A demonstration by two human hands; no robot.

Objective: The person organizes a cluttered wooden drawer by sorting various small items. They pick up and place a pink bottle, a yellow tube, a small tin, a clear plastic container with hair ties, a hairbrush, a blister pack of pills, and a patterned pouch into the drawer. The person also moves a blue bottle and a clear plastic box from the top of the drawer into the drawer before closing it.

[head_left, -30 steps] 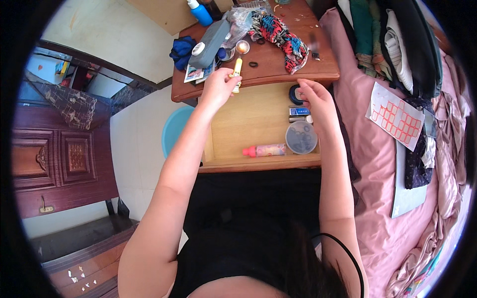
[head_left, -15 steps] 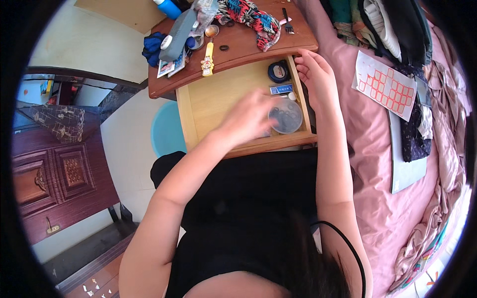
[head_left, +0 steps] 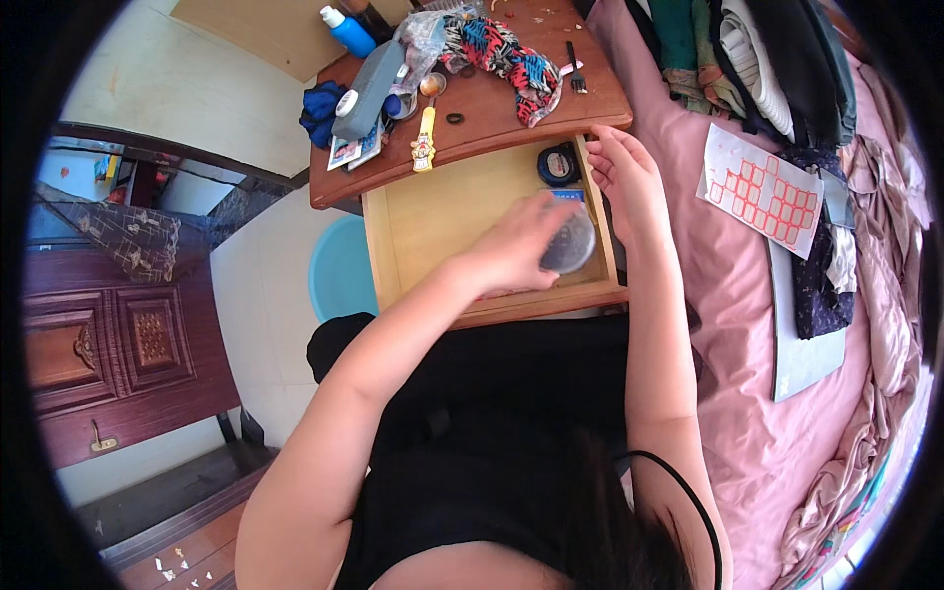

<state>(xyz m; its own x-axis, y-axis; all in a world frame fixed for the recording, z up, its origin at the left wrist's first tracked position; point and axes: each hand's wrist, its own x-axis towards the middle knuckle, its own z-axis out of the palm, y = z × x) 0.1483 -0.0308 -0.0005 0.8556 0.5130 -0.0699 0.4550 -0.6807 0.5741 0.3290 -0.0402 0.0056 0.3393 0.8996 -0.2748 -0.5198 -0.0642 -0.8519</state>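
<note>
The wooden drawer (head_left: 423, 221) is pulled out from under the desktop in front of me. My left hand (head_left: 516, 241) reaches into its right side, fingers curved round the edge of a round container (head_left: 572, 246) with a see-through grey top. What lies inside the container is too blurred to name. Behind it are a blue box (head_left: 566, 196), partly hidden by my fingers, and a dark round case (head_left: 558, 165) with a pale label. My right hand (head_left: 626, 172) rests by the drawer's right wall, below the desk corner, with its fingers loosely bent and apart; nothing shows in them.
On the desk (head_left: 492, 128) lie a patterned cloth (head_left: 506, 64), a yellow-handled spoon (head_left: 425, 143), a black fork (head_left: 575, 74), a grey case (head_left: 369, 93) and a blue bottle (head_left: 349, 34). A blue basin (head_left: 342, 265) stands left; a pink-covered bed (head_left: 728, 344) lies right.
My left hand has closed on the round container's edge and tilted it slightly. My right hand stays beside the drawer. The whole view has shifted a little.
</note>
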